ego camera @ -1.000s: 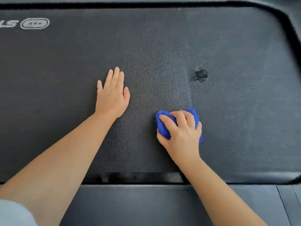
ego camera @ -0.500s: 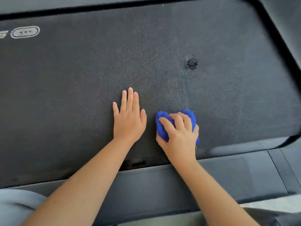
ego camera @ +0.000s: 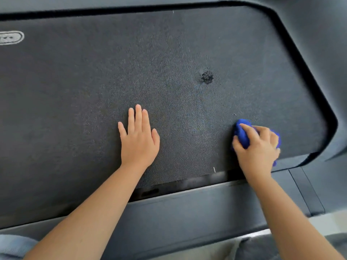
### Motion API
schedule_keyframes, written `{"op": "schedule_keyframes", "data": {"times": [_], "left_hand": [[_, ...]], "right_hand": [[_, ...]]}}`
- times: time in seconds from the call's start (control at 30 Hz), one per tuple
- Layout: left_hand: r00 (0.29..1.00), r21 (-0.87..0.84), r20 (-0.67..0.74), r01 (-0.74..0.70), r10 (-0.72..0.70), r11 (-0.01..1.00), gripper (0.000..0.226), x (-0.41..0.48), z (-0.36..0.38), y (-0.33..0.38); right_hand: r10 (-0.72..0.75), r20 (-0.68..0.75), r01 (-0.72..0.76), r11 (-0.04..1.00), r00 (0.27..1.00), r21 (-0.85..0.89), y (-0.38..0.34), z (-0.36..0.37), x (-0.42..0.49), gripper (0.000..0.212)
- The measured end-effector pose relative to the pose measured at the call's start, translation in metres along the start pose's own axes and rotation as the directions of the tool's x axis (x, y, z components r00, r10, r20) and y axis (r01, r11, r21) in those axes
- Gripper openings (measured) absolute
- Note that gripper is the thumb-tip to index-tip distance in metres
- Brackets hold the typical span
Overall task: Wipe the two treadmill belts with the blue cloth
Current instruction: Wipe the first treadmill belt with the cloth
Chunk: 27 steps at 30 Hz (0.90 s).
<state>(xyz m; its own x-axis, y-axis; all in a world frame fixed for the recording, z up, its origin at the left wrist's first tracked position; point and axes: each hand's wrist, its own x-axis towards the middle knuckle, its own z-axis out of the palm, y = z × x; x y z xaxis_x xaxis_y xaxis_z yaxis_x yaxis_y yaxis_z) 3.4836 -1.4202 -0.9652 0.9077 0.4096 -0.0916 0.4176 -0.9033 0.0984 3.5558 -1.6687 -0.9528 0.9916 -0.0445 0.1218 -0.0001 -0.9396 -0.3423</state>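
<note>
Your right hand point(ego camera: 257, 149) grips the bunched blue cloth point(ego camera: 242, 135); press firmly, left hand point(ego camera: 139, 141) flat, fingers spread, bracing the treadmill belt point(ego camera: 93, 91)

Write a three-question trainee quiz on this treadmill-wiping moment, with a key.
1. True or false: the left hand is holding the blue cloth.
2. Multiple choice: the dark spot on the treadmill belt lies (A) under the left palm, (B) beyond both hands, between them, (C) off the belt.
3. Fill in: the right hand presses the cloth near the belt's ____ corner.

Key: 1. False; it rests flat and empty on the belt. 2. B. 3. near right.
</note>
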Motion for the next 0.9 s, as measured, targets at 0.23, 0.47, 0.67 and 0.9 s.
{"op": "schedule_keyframes", "data": {"times": [0.23, 0.47, 0.67, 0.9], "left_hand": [[0.999, -0.047, -0.03, -0.019, 0.018, 0.999, 0.066, 0.001, 0.001, -0.002], [0.998, -0.092, -0.055, -0.02, 0.015, 0.996, 0.056, 0.0, 0.001, -0.005], [0.988, -0.199, -0.15, -0.006, -0.024, 0.98, 0.046, 0.015, -0.012, 0.025], [0.994, -0.07, 0.01, -0.104, 0.105, 0.992, 0.063, 0.041, -0.005, 0.092]], "right_hand": [[-0.531, 0.03, 0.527, 0.846, 0.847, 0.081, -0.093, 0.03, -0.076, 0.042], [-0.361, 0.022, 0.361, 0.932, 0.932, 0.02, 0.022, -0.001, 0.01, 0.043], [-0.081, -0.036, 0.081, 0.997, 0.996, 0.005, 0.053, -0.013, 0.033, 0.042], [-0.586, -0.027, 0.587, 0.809, 0.81, 0.038, 0.014, 0.01, 0.003, 0.037]]}}
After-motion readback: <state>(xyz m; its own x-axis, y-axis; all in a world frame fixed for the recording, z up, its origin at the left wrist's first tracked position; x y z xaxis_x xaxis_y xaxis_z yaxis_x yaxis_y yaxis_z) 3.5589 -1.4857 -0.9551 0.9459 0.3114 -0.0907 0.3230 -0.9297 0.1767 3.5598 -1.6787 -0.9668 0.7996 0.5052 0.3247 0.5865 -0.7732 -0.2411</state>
